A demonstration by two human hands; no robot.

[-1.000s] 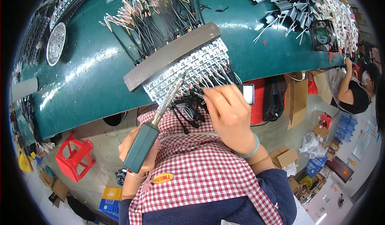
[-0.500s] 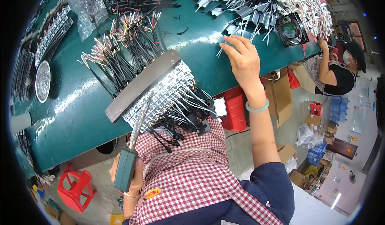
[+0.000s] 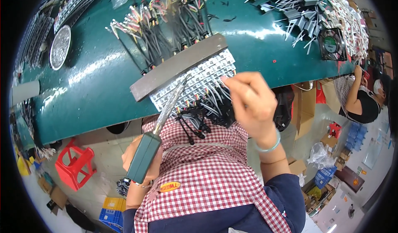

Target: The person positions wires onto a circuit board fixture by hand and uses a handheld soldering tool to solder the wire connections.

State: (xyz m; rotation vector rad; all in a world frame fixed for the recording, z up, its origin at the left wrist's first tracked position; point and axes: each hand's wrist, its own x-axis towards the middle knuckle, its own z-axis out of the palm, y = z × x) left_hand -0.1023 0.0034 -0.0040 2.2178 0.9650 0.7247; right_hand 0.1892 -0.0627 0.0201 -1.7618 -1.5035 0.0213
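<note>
In my left hand [image 3: 143, 160] is a soldering iron [image 3: 144, 152] with a dark green handle, its fingers wrapped round it. The iron's metal shaft slants up over a white panel of small circuit boards [image 3: 192, 85], its tip near the middle rows. My right hand [image 3: 253, 102] is closed in a pinch at the panel's right end, on what looks like a thin white wire [image 3: 222, 82]. A dark flat bar [image 3: 180, 65] lies along the panel's far edge. White wires and black cables [image 3: 211, 108] hang from the near edge over the apron.
Bundled black cables with stripped ends [image 3: 153, 29] lie beyond the bar. A round metal dish [image 3: 60, 47] sits at left. Grey housings with white wires [image 3: 300, 17] and a black fan [image 3: 331, 44] stand far right. A red stool [image 3: 76, 164] is below; a co-worker [image 3: 365, 100] sits at right.
My right hand has come back from beside the grey housings to the panel's right end, its fingers closing into a pinch. The view has shifted; the iron stays over the panel.
</note>
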